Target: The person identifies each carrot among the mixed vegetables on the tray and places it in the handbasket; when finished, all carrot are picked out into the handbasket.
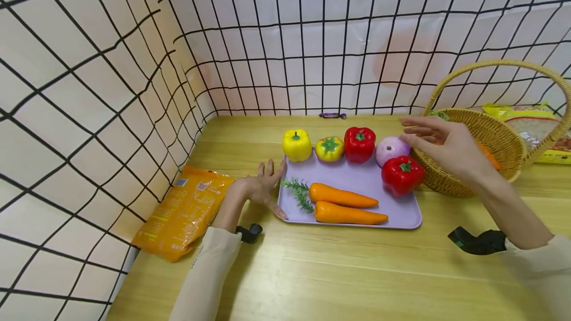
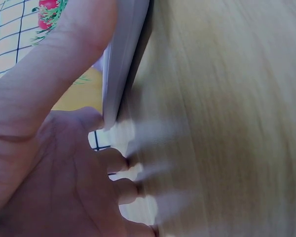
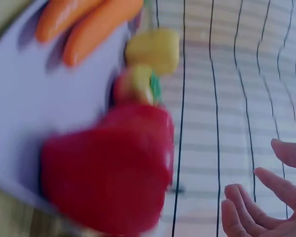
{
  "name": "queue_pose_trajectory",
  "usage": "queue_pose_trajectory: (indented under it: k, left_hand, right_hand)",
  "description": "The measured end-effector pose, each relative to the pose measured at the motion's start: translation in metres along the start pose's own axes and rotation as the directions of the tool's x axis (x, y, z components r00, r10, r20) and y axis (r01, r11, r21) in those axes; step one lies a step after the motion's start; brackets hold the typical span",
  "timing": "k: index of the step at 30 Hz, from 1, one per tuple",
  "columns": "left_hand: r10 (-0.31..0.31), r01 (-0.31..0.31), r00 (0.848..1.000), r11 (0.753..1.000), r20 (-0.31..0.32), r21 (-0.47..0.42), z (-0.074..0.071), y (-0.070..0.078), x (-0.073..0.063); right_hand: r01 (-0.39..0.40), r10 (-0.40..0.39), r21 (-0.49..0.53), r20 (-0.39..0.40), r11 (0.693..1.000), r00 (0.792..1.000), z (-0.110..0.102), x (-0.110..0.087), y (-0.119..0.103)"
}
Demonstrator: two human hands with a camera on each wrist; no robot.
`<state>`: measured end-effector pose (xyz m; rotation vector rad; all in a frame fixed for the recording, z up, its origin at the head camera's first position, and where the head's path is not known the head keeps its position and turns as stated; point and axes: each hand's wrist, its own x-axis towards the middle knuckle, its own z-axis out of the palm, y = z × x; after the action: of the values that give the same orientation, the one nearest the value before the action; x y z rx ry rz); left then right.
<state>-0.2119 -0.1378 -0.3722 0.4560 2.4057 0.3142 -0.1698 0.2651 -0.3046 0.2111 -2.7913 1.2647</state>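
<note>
My left hand (image 1: pixel 258 189) has its fingers spread and touches the left edge of a lilac tray (image 1: pixel 339 173). In the left wrist view the thumb and palm lie by the tray's rim (image 2: pixel 119 74). Two orange carrots (image 1: pixel 350 213) with green tops lie on the tray. Along its back stand a yellow bell pepper (image 1: pixel 297 145), a yellow-green tomato (image 1: pixel 329 149), a red bell pepper (image 1: pixel 359 145) and a purple onion (image 1: pixel 390 150). Another red bell pepper (image 1: pixel 403 176) sits at the right. My right hand (image 1: pixel 450 150), holding nothing, hovers over the wicker basket's left side, near the onion.
The wicker basket (image 1: pixel 504 135) with a tall handle stands right of the tray, partly hidden by my hand; a carrot (image 1: pixel 488 156) shows inside. Behind it lies a yellow-green bag (image 1: pixel 531 125). An orange packet (image 1: pixel 185 212) lies left. A purple-wrapped candy (image 1: pixel 332 115) rests by the black grid.
</note>
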Motion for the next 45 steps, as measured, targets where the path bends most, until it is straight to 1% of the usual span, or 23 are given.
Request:
queue_pose_trajectory:
  k: [2,4,6,9,14,17,20,21,27,29,34,38,45]
  left_hand:
    - [0.0,0.0,1.0,1.0,-0.002,0.001,0.0,0.0,0.0]
    - [0.0,0.0,1.0,1.0,-0.004,0.001,0.0,0.0,0.0]
    - [-0.001,0.001,1.0,1.0,-0.003,0.002,0.0,0.0,-0.001]
    - [-0.002,0.002,1.0,1.0,-0.002,0.002,0.0,0.0,0.0]
    - [-0.001,0.001,1.0,1.0,-0.005,0.002,0.0,0.0,0.0]
    - [0.0,0.0,1.0,1.0,-0.006,0.005,0.0,0.0,0.001]
    - [0.002,-0.002,1.0,1.0,-0.008,0.017,-0.001,0.0,0.002]
    - [0.002,-0.002,1.0,1.0,-0.009,0.021,-0.001,0.0,0.002]
    - [0.0,0.0,1.0,1.0,-0.01,0.022,0.0,0.0,0.002]
    - [-0.001,0.001,1.0,1.0,-0.008,0.019,0.0,-0.001,0.002]
    - [0.0,0.0,1.0,1.0,-0.007,0.012,0.001,-0.001,0.002]
    - [0.003,-0.003,1.0,1.0,-0.005,0.002,0.001,-0.001,0.001]
    - [0.001,-0.001,1.0,1.0,-0.008,-0.004,0.001,-0.001,0.001]
  right_hand:
    - [0.017,-0.018,0.02,0.067,1.0,0.998,0.011,-0.001,-0.012]
    - [0.033,-0.039,0.047,0.13,0.998,0.991,0.023,-0.001,-0.022]
    - [0.046,-0.059,0.072,0.189,0.996,0.98,0.035,-0.002,-0.03]
    - [0.075,-0.098,0.098,0.257,0.992,0.961,0.055,-0.001,-0.037]
    - [0.088,-0.128,0.13,0.351,0.988,0.928,0.085,0.002,-0.036]
    - [0.135,-0.177,0.133,0.387,0.982,0.905,0.1,0.006,-0.032]
    - [0.166,-0.214,0.148,0.415,0.975,0.885,0.111,0.01,-0.029]
    - [0.162,-0.214,0.156,0.427,0.974,0.879,0.114,0.011,-0.028]
    - [0.076,-0.152,0.17,0.495,0.983,0.856,0.127,0.014,-0.023]
    - [0.069,-0.147,0.169,0.508,0.983,0.849,0.131,0.015,-0.022]
    - [0.082,-0.171,0.187,0.531,0.979,0.83,0.136,0.014,-0.019]
    - [0.084,-0.179,0.197,0.537,0.977,0.825,0.138,0.015,-0.017]
    - [0.067,-0.156,0.18,0.55,0.981,0.82,0.139,0.015,-0.016]
